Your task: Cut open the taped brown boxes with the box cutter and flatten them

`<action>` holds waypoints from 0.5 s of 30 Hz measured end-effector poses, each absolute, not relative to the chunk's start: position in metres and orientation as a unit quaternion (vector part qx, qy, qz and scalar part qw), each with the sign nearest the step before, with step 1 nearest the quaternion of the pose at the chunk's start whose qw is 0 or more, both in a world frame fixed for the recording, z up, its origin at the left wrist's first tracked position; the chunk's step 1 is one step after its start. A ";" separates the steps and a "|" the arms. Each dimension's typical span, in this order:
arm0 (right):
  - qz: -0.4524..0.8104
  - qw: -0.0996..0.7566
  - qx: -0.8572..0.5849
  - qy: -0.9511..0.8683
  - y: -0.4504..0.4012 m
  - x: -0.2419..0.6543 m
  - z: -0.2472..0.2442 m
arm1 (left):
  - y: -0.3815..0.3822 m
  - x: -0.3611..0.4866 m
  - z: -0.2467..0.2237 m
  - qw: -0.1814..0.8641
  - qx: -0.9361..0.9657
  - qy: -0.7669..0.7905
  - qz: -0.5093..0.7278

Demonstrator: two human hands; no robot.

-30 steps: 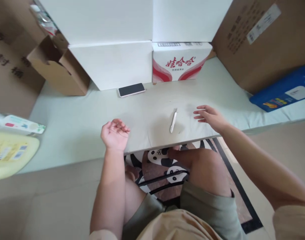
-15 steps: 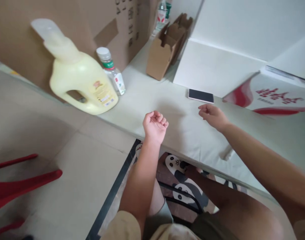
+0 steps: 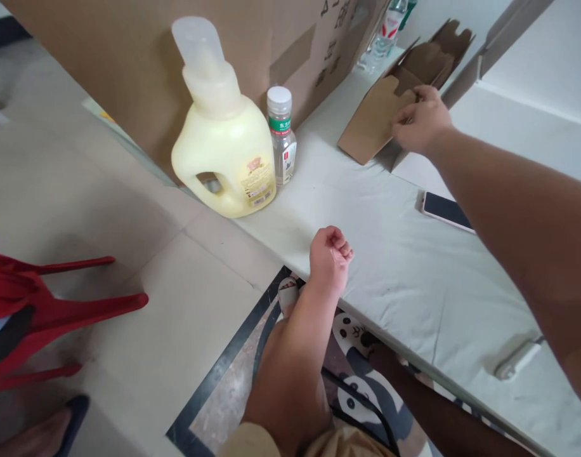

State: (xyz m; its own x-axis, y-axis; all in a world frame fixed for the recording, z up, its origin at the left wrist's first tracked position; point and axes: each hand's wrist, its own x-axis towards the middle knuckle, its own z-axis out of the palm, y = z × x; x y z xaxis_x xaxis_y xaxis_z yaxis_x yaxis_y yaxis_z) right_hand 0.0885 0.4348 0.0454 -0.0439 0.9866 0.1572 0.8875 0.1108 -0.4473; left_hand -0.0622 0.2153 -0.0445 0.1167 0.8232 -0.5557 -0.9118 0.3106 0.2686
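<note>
My left hand rests at the table's front edge, its fingers curled in with nothing seen in them. At the back, my right hand is at the near side of an open brown cardboard box, its fingers bent against the box's side and flap. Left of the box stand a small clear bottle with a white cap and a large pale yellow jug. The phone lies flat, partly covered from view by my right forearm.
A big cardboard carton stands behind the jug. Water bottles are at the back. A white device with a cable lies at the right. A red stool and a person's foot are at the left.
My right hand has moved from beside the phone back and left to the brown box. My left hand stays curled near the table edge. The view has turned, showing more on the left.
</note>
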 end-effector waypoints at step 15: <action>-0.068 0.361 -0.610 -0.702 0.178 0.189 0.030 | 0.202 -0.045 -0.060 0.480 0.130 0.468 0.731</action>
